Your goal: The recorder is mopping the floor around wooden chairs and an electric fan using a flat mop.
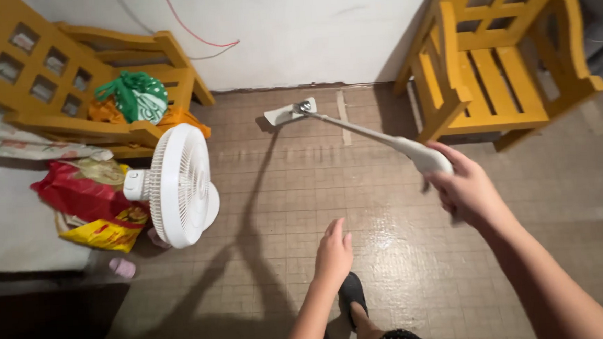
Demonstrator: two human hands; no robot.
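- On the tiled floor [282,191], largest first: two yellow slatted wooden chairs [496,77], then a white round-grilled fan [178,186].
- Right hand [464,188] is clenched around the white mop handle [382,139]; its long axis runs up-left, away from the hand, to the flat mop head [289,112] near the wall.
- Left hand [333,254] hangs loose, empty, farther from the handle.

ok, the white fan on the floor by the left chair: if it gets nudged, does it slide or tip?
Probably tips. The white fan has a broad round grille that looks top-heavy, and its base is hidden from this view. It looks like light plastic, so a push near the grille would likely rock it. The bags close beside it might block a fall leftward.
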